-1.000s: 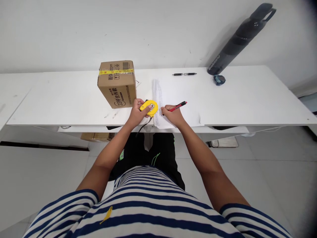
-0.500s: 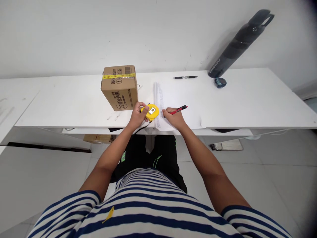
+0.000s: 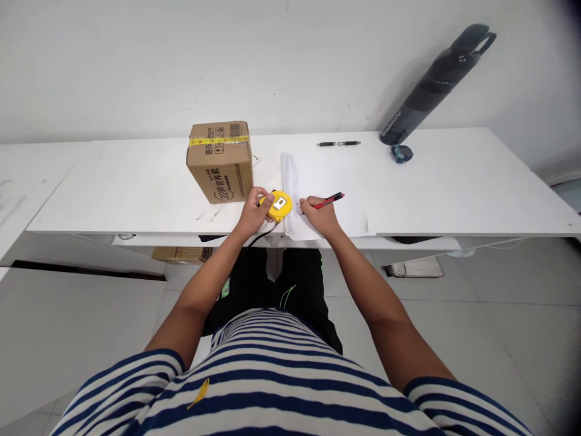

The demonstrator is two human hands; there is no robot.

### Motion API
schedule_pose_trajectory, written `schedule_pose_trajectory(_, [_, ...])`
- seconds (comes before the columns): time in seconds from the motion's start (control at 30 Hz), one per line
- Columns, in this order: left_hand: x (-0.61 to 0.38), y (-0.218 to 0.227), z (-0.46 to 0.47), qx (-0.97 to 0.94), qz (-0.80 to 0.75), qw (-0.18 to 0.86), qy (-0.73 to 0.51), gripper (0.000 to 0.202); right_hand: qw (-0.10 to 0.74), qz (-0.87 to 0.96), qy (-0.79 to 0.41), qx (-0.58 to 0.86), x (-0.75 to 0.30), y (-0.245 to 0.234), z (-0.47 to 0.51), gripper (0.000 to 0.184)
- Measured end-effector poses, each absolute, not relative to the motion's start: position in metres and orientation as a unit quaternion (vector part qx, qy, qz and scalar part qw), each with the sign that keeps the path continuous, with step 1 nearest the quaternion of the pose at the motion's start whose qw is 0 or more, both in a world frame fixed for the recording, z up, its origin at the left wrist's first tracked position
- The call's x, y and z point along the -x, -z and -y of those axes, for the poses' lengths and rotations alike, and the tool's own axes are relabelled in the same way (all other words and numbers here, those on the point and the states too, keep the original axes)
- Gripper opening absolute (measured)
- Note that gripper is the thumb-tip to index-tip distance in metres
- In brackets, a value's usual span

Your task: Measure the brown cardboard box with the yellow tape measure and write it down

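Left hand (image 3: 251,213) fingers wrap the tape measure (image 3: 278,204) beside the paper (image 3: 313,181).

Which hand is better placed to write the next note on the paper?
Probably the right hand: it holds the red pen with its tip down at the paper. The left hand is closed on the yellow tape measure beside it.

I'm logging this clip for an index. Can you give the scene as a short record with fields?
Left hand: grips yellow tape measure near the table front edge
Right hand: holds red pen, tip at the paper
Cardboard box: upright, just beyond the tape measure
Black pen: lying at the table's back
Dark tube: leans on wall
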State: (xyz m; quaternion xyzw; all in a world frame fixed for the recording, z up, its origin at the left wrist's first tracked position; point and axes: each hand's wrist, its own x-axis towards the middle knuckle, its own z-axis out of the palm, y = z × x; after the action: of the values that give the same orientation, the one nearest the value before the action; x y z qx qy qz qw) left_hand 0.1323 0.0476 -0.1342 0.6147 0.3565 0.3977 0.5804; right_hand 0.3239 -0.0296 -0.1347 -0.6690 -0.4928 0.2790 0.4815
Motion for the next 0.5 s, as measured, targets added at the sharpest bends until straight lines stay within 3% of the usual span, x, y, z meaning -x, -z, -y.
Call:
schedule_pose_trajectory(0.37, [-0.132, 0.137, -0.04, -0.667, -0.343, 0.545, -0.374, 0.044, 0.479, 0.499, -0.274, 0.669, -0.324, 0.132, 0.031, 0.042])
schedule_pose_trajectory(0.5, [-0.128, 0.138, -0.035, -0.707, -0.353, 0.488, -0.371, 0.042, 0.537, 0.453, -0.212, 0.679, -0.322, 0.127, 0.032, 0.04])
